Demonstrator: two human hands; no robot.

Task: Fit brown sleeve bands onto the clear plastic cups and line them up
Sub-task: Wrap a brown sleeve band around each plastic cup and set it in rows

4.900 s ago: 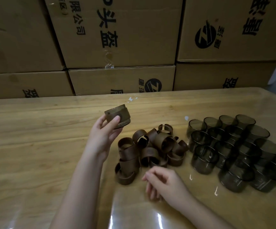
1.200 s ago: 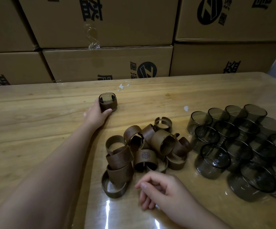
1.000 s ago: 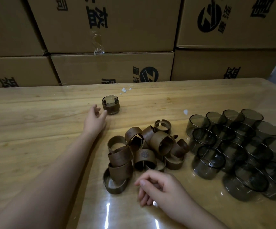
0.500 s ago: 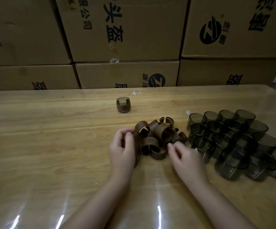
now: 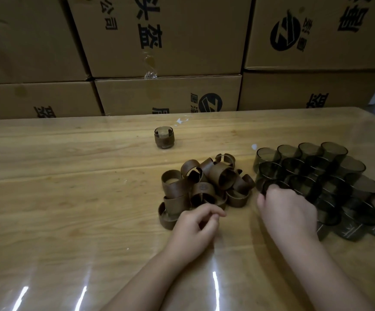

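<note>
Right hand: fingers curled down over the front-left cup of the bare-cup cluster, gripping it. Fingertips are hidden behind the knuckles; only the cup's far rim shows above them. Thumb sits on the cup's left side. Cup is upright on the table, touching its neighbours. Left hand: fingers loosely curled, index tip and thumb close together, nothing visible between them, so it's empty. It rests on the table at the near edge of the band pile, knuckles just beside the lowest front band; can't tell if they touch. Pile is a loose heap of brown split bands, some upright, some on their sides, lying between the two hands and slightly beyond them. Bare cups, smoky clear, are packed mouth-up in rough rows right of the pile, nearest ones just beside it. One banded cup stands upright alone, well beyond the pile on the left, apart from both hands. Wooden table has a glossy clear cover with glare streaks near the front edge. Stacked cardboard boxes with black print stand behind the far edge.
</note>
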